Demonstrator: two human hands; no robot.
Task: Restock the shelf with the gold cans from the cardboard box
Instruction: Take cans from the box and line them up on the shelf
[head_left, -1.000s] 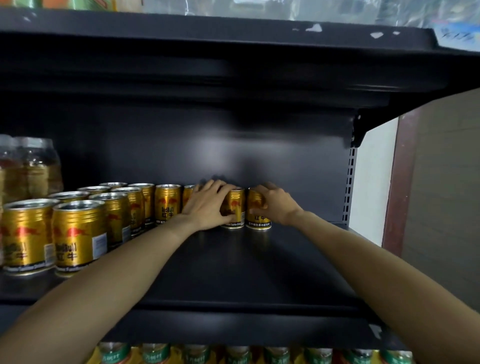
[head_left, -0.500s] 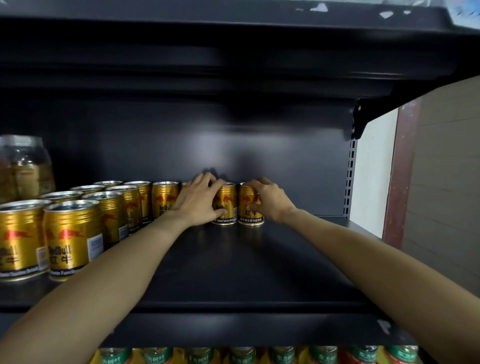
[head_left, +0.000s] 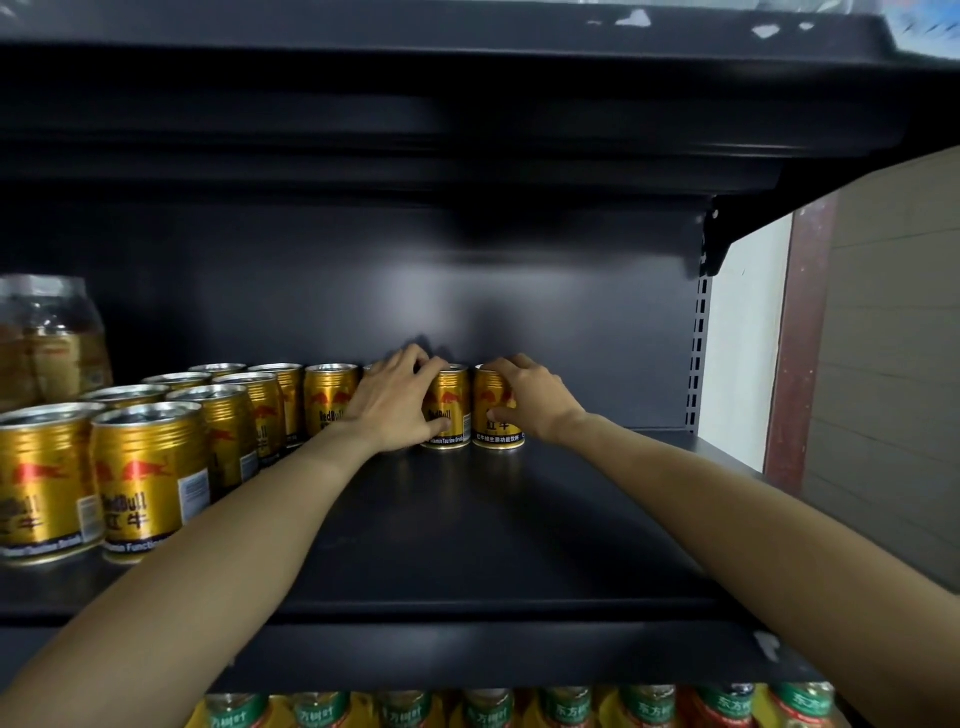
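Gold cans (head_left: 150, 483) stand in rows at the left of the black shelf (head_left: 467, 545), behind them a clear jar (head_left: 49, 338). I see my left hand (head_left: 397, 408) curled round one can (head_left: 448, 408) at the back wall, thumb low on its front. Touching it on the right, a second can (head_left: 493, 410) sits gripped by my right hand (head_left: 530, 397). Green-capped bottles (head_left: 488, 709) line the tier below.

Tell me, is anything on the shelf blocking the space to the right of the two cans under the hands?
Nothing visible does. The right hand holds the last can; the left hand rests on the can beside it. To their right the shelf is bare up to its end.
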